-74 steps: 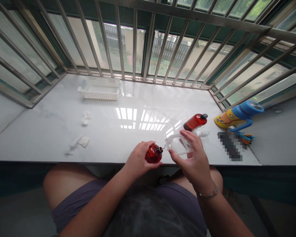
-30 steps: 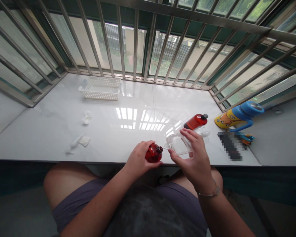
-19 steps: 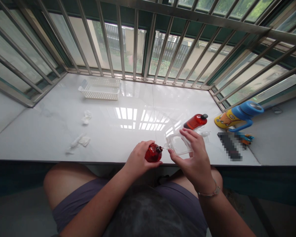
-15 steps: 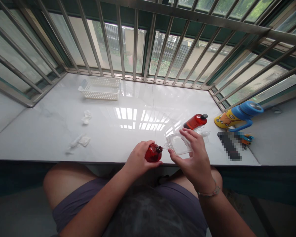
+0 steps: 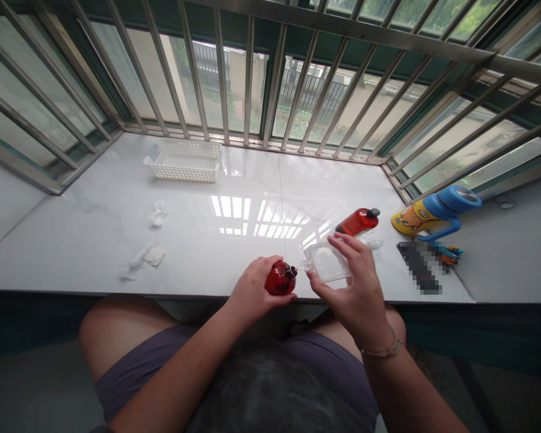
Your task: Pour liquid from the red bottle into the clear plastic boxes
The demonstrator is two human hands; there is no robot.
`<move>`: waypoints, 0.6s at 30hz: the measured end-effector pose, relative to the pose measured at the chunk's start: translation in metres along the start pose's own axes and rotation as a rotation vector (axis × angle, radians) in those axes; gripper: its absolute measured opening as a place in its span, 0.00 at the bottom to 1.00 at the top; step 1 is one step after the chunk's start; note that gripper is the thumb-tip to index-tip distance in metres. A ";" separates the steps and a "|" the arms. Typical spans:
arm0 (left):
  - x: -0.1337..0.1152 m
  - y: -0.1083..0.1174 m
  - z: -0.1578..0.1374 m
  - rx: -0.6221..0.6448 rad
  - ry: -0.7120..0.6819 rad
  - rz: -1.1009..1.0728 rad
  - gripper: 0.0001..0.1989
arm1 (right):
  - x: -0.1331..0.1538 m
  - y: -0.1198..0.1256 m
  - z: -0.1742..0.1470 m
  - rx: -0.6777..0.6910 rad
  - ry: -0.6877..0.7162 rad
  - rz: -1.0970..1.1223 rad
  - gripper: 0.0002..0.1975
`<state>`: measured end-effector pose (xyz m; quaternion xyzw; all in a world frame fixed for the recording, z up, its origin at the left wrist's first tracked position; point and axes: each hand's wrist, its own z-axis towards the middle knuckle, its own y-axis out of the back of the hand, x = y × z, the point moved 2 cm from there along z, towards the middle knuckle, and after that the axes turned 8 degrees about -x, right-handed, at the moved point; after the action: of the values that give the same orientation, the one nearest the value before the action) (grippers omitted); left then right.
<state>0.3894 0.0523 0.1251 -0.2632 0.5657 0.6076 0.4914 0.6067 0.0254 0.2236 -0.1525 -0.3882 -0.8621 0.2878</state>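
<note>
My left hand (image 5: 252,281) is wrapped round a red bottle (image 5: 279,279) near the counter's front edge; its dark, uncapped neck points to the right. In my right hand (image 5: 354,276) is a clear square bottle (image 5: 327,263), tipped on its side with its neck toward the red bottle's mouth. The two necks nearly meet; whether they touch I cannot tell. Beyond my right hand lies a second red bottle (image 5: 356,223) with a black cap. A small clear plastic piece (image 5: 375,244) lies behind my right fingers, partly hidden.
A white perforated basket (image 5: 184,171) stands at the back left. Crumpled tissues (image 5: 158,214) and wrappers (image 5: 139,258) lie on the white counter (image 5: 234,264). At right are a yellow and blue flask (image 5: 433,210) and a blurred dark object (image 5: 419,267). Metal bars (image 5: 247,78) line the window.
Both hands stay almost where they were, still holding the two bottles neck to neck. Nothing else has visibly moved.
</note>
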 end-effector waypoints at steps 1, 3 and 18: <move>0.000 0.000 0.000 0.000 0.000 -0.001 0.39 | 0.000 0.000 0.000 -0.001 0.002 0.001 0.35; 0.000 0.000 0.000 0.003 0.000 -0.002 0.39 | 0.000 0.000 0.000 -0.003 0.010 0.003 0.36; 0.000 0.001 0.000 0.000 0.004 -0.003 0.39 | 0.002 0.000 0.001 0.004 0.042 -0.016 0.36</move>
<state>0.3890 0.0526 0.1259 -0.2655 0.5663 0.6062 0.4912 0.6047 0.0254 0.2255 -0.1308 -0.3850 -0.8667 0.2891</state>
